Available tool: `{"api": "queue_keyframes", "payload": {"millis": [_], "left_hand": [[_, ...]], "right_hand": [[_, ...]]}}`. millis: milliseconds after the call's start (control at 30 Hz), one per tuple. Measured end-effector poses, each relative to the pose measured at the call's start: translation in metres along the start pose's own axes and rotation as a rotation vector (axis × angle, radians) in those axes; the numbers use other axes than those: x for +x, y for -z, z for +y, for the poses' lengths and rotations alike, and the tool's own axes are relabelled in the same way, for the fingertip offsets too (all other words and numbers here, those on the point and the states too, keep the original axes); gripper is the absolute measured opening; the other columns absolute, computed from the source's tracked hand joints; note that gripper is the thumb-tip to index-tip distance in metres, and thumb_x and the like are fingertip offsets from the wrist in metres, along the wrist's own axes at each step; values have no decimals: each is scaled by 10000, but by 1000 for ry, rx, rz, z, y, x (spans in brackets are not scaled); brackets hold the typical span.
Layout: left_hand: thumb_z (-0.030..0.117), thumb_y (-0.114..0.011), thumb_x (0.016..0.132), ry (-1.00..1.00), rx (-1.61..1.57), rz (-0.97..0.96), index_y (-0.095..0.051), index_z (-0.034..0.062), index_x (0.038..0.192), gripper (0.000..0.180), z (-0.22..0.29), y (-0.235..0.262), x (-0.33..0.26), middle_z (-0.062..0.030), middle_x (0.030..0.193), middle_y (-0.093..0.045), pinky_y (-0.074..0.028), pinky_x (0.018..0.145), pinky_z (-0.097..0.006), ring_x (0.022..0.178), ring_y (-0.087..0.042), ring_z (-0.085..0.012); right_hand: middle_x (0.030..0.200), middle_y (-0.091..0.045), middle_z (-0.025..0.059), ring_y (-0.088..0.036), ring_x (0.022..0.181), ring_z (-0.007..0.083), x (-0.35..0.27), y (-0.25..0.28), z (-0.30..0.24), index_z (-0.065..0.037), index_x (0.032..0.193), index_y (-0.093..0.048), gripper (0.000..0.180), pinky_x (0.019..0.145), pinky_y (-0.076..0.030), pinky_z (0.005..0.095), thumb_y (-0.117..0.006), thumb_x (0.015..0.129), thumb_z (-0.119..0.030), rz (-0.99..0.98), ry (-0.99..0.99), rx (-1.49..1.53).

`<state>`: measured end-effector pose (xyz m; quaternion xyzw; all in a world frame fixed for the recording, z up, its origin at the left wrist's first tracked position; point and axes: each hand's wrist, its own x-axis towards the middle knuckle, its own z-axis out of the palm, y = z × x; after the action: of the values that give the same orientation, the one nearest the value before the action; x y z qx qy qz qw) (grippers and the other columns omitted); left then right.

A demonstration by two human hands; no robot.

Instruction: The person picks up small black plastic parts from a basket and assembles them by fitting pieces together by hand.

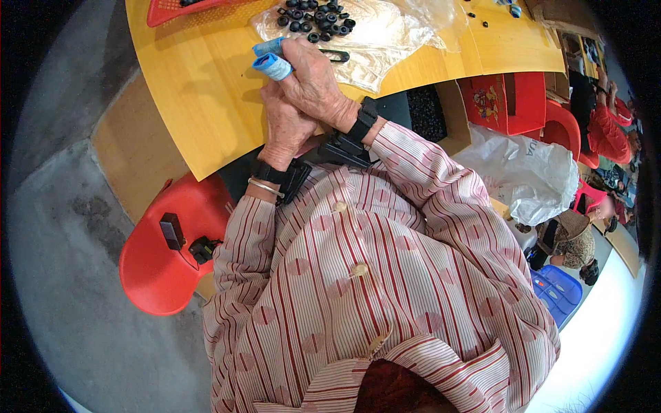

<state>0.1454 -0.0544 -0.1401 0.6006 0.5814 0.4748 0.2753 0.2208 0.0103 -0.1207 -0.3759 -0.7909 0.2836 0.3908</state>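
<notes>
My hands are clasped together over the front edge of the yellow table. My right hand [313, 77] lies across the top of my left hand [284, 122] and looks closed. Two blue wraps [273, 67] cover fingertips at the far left end of the clasped hands; whose fingers they are is hard to tell. The left hand's fingers are mostly hidden. Just past the right hand, a slim black slotted piece [335, 56] lies on a crumpled clear plastic sheet [375, 45]. A pile of small round black parts [315, 18] sits beyond it.
A red basket [172, 12] stands at the table's [206, 103] far left. To the left is a red chair [155, 258] with a black box and cable. On the right are a box of black bits [427, 113], a red box [490, 103], a white bag [530, 168] and other people.
</notes>
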Motion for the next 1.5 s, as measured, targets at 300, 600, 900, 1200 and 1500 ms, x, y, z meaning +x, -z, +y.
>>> {"api": "queue_keyframes", "payload": {"millis": [300,600,900,1200,1500], "left_hand": [[156,-730,636,-86,154,-29,-615,25,989,394,-14,-3,-9,-164,978,-606,-414,769,-481,951,-532,-382],[155,-756,604,-54,116,-7,-623,15,992,433,-19,-5,-13,-186,1010,-594,-407,811,-472,982,-525,-386],[164,-756,598,-88,136,-52,-633,30,998,439,-16,-3,-15,-159,1046,-603,-374,847,-472,1013,-516,-371],[223,-813,530,-188,248,-49,-618,9,975,531,-21,-6,-17,-184,985,-576,-442,784,-453,949,-511,-390],[221,-824,530,-144,195,-58,-616,4,975,537,-20,-7,-18,-186,995,-573,-444,801,-450,968,-514,-390]], "right_hand": [[724,-540,180,-534,734,369,-4,-2,2,-40,884,-555,261,655,-435,447,-599,836,-293,8,-95,-8],[784,-535,176,-530,769,366,-2,-2,1,-41,912,-550,290,677,-439,424,-536,895,-331,-64,-88,6],[818,-586,180,-555,805,358,-1,5,-2,-30,950,-565,267,725,-457,427,-558,849,-277,-128,-101,18],[774,-546,180,-518,752,369,-7,2,9,-37,894,-524,243,678,-433,435,-561,840,-270,-133,-74,33],[876,-564,153,-516,827,327,-8,6,7,-40,1039,-584,317,751,-438,388,-513,905,-318,-208,-80,34]]}}
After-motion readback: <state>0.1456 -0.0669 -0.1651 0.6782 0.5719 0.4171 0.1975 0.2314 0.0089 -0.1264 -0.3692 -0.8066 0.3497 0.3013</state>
